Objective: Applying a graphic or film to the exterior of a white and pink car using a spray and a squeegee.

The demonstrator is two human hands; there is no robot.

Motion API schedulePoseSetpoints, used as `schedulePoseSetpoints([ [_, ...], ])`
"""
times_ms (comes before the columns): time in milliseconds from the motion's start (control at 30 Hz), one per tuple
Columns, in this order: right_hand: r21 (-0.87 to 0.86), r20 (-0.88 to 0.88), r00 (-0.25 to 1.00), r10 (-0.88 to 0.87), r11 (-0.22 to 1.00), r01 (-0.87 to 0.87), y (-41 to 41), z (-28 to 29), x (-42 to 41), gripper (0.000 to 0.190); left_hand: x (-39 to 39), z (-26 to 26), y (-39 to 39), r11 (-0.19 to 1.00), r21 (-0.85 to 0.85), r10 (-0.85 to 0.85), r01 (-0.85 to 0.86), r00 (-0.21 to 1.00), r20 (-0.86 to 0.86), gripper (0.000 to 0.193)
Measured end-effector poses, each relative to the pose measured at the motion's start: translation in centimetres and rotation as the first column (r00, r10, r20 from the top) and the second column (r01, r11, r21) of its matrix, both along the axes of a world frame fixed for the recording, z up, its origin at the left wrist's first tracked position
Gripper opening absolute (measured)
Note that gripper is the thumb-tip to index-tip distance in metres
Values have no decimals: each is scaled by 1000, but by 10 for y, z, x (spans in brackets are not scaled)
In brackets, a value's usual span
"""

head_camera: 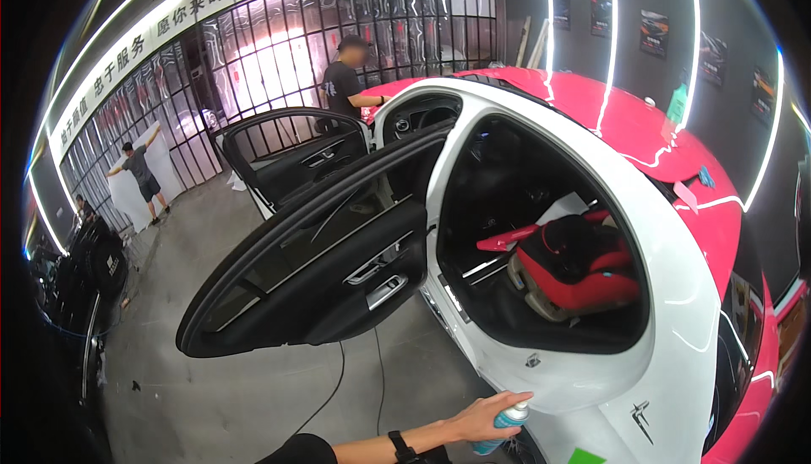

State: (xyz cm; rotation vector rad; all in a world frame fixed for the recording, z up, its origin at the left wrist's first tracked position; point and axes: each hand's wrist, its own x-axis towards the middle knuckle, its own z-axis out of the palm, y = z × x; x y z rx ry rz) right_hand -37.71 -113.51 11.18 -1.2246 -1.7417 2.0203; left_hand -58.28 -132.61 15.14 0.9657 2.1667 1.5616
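My left hand [483, 423] grips a blue-green aerosol can [504, 432], with the index finger over its white top. The can is held close to the white rear quarter panel [570, 381] of a car, below the open rear door frame. A black watch is strapped around that wrist. My right hand is out of view. A green flat piece [586, 456] shows at the bottom edge, partly cut off, against the white bodywork. The opened rear door [329, 261] stands out to the left, its black inner panel facing me.
A red child seat [570, 267] sits inside the car. Glossy pink-red film [602, 116] covers the roof, with a green bottle [676, 106] and a blue cloth-like item [706, 177] on it. Cables [380, 369] cross the floor. One person [345, 84] stands by the open front door [304, 160]; another [144, 172] holds a white sheet.
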Motion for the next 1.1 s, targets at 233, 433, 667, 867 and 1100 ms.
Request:
schedulePoseSetpoints([
  [233,316,219,975,-38,948,-34,23,-139,93,34,-10,-124,-128,917,-398,4,13,999,43,68],
  [433,477,225,968,-112,879,-9,-15,-142,100,28,58,-265,-259,790,-611,89,54,975,202,70],
  [667,354,16,995,103,929,-102,-66,-53,-9,19,129,-318,-341,752,-627,469,-203,833,293,88],
  [867,84,-203,958,202,979,-188,-71,-52,-57,29,65,-184,-280,857,-305,507,-416,784,357,79],
  [1100,-190,-341,940,-5,980,-64,-65,-5,-67,40,42,-36,-124,905,372,-395,204,725,564,95],
])
